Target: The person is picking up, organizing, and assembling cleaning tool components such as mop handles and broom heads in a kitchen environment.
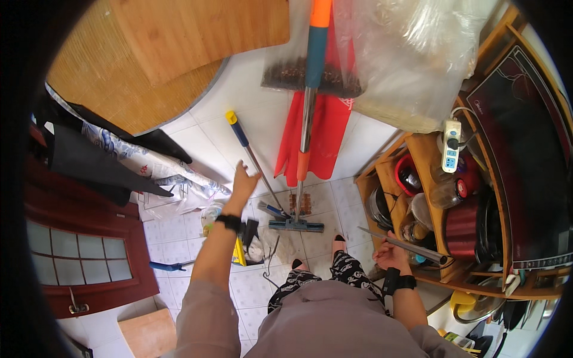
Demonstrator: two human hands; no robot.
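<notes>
The long grey rod (412,245) was up beside the wooden shelf (425,179), and the right hand (391,255) looked closed around it, so that bit seemed done. The left hand (243,184) was empty, fingers spread, right by the yellow-topped pole (241,136); couldn't tell if they touched, but it wasn't gripped yet. The squeegee mop (306,119) stood untouched near the red cloth (328,140). No telling how much was left overall, tbh.

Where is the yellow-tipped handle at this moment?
In the head view, the yellow-tipped handle is left of centre, between the person's left hand and the red cloth.
</notes>
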